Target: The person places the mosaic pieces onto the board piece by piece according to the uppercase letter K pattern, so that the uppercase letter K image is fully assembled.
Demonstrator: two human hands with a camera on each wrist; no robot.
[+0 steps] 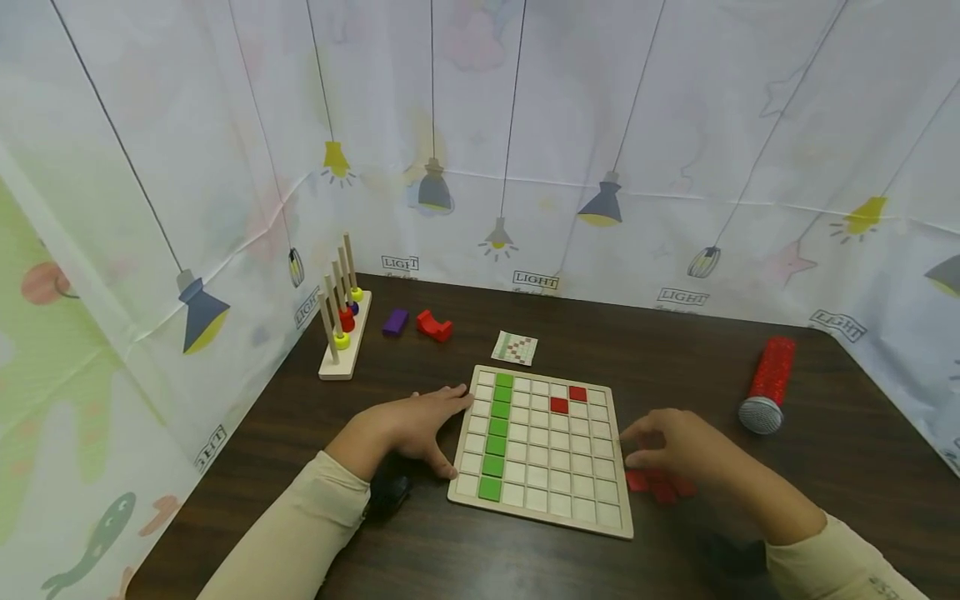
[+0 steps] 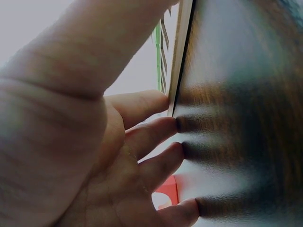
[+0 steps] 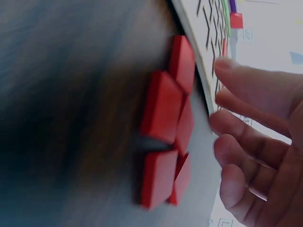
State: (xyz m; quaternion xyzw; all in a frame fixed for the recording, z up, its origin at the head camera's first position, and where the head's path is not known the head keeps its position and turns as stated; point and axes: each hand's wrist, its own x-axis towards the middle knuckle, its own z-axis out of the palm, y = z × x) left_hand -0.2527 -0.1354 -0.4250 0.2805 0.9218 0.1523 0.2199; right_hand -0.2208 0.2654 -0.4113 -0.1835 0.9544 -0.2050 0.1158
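A wooden grid board point(image 1: 551, 520) lies flat on the dark table. One of its columns holds several green tiles point(image 1: 493, 466), and two red tiles point(image 1: 558, 405) sit diagonally near its far right corner. My left hand point(image 1: 411, 423) spreads along the board's left edge, thumb near the front and fingertips at the far part, holding nothing. Beside the right edge, my right hand point(image 1: 684, 442) hovers with loosely bent fingers and no tile between them. Below that hand, several loose red tiles point(image 3: 162, 106) lie in a small pile on the tabletop.
Behind the board lies a printed pattern card point(image 1: 515, 348). A peg stand with beads point(image 1: 341, 363), a purple block point(image 1: 395, 322) and a red curved block point(image 1: 434, 326) are at the back left. A red microphone point(image 1: 769, 379) rests at the right.
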